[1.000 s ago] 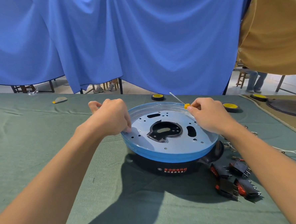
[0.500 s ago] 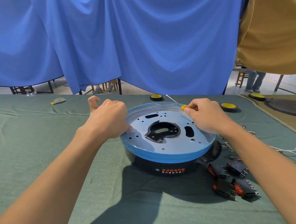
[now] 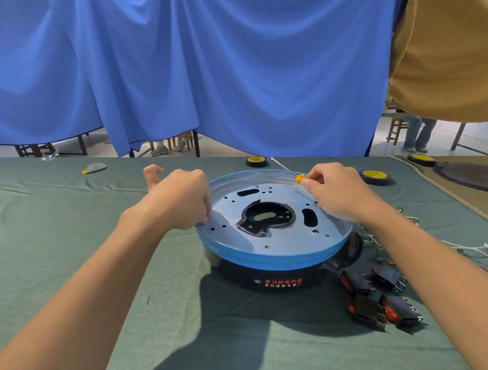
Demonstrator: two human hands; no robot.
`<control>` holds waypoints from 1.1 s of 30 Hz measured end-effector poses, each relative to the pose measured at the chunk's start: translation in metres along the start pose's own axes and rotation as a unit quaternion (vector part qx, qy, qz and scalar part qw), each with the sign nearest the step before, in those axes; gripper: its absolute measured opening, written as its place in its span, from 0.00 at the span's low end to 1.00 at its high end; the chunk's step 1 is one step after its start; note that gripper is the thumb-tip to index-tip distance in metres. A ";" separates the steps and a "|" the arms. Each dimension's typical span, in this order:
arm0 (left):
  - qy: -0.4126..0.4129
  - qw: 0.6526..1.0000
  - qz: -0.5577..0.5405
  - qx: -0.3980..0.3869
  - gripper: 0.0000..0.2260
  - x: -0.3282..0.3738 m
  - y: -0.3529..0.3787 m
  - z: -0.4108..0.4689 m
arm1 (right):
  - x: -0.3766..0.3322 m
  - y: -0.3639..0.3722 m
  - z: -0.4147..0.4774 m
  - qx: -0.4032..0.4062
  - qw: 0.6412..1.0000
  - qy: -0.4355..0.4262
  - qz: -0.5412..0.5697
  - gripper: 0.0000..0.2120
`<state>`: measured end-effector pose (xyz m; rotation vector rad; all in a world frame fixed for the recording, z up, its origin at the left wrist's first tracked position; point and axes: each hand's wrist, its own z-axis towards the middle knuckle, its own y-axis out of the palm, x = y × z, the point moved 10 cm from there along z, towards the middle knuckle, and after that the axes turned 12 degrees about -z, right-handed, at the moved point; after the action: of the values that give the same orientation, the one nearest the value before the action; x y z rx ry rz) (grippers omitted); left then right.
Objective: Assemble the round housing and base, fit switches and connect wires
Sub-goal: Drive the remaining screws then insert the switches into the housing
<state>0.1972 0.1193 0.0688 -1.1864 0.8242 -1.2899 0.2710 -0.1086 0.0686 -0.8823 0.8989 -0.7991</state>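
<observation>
The round housing (image 3: 274,240) sits on the black base (image 3: 314,279), mid-table. The left hand (image 3: 178,200) curls its fingers over the left rim. The right hand (image 3: 337,192) pinches a yellow-handled screwdriver (image 3: 300,178) at the far rim. A slip could gouge the plate or shift the housing off-centre. Base print: CCC mark, then orange and white Chinese lettering.

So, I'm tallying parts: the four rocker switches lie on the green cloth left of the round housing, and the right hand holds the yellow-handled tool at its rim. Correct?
No. The head view shows the four rocker switches on the green cloth right of the round housing, not left. The right hand does hold the yellow-handled tool at its rim.
</observation>
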 end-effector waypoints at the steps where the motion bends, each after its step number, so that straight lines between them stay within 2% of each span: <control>1: -0.002 1.000 -0.014 -0.014 0.06 -0.001 0.003 0.000 | 0.000 0.000 0.000 0.000 1.000 0.001 0.001 0.12; 4: 0.004 0.999 -0.043 -0.008 0.03 -0.003 -0.002 0.000 | 0.000 0.000 0.000 -0.001 1.000 0.001 0.004 0.12; 8: -0.002 1.000 0.009 0.022 0.13 -0.003 -0.009 -0.002 | 0.000 0.000 0.000 0.000 1.000 -0.001 0.006 0.12; 11: -0.005 1.000 0.026 0.014 0.07 0.001 -0.006 -0.003 | 0.000 0.000 0.000 0.003 1.000 -0.002 0.008 0.12; 16: -0.035 0.999 -0.034 -0.023 0.06 -0.005 -0.003 -0.005 | -0.005 -0.004 -0.001 0.018 0.999 -0.008 -0.051 0.12; 18: -0.021 0.997 -0.069 0.005 0.04 -0.001 -0.010 -0.005 | -0.014 -0.011 -0.002 0.039 0.995 -0.032 -0.090 0.12; 20: -0.017 0.985 -0.165 0.055 0.04 -0.005 -0.017 -0.004 | -0.030 -0.019 -0.005 0.049 0.994 -0.076 -0.065 0.11; 21: -0.029 0.966 -0.244 0.081 0.05 -0.012 -0.017 -0.004 | -0.039 -0.023 -0.008 0.049 0.993 -0.098 -0.032 0.11; 23: -0.077 0.896 -0.419 0.124 0.07 -0.030 -0.004 -0.007 | -0.055 -0.032 -0.014 0.039 0.990 -0.120 0.057 0.08; 25: -0.142 0.794 -0.577 0.129 0.08 -0.045 0.026 -0.011 | -0.066 -0.038 -0.018 0.031 0.981 -0.113 0.157 0.06; 27: -0.188 0.675 -0.705 0.108 0.09 -0.048 0.056 -0.016 | -0.075 -0.040 -0.018 0.027 0.965 -0.093 0.245 0.06; 28: -0.197 0.625 -0.748 0.103 0.09 -0.048 0.066 -0.017 | -0.079 -0.039 -0.016 0.024 0.958 -0.082 0.275 0.07; 29: -0.199 0.593 -0.774 0.099 0.09 -0.047 0.071 -0.017 | -0.085 -0.037 -0.013 0.023 0.951 -0.073 0.299 0.08; 30: -0.193 0.581 -0.785 0.093 0.10 -0.046 0.073 -0.017 | -0.092 -0.035 -0.011 0.026 0.946 -0.069 0.317 0.09; 33: -0.146 0.588 -0.793 0.063 0.10 -0.032 0.070 -0.017 | -0.112 -0.032 -0.006 0.068 0.944 -0.065 0.316 0.09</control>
<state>0.1946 0.1398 -0.0076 -1.9693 -0.9897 -2.2918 0.2142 -0.0273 0.1296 -0.4682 0.9244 -0.2373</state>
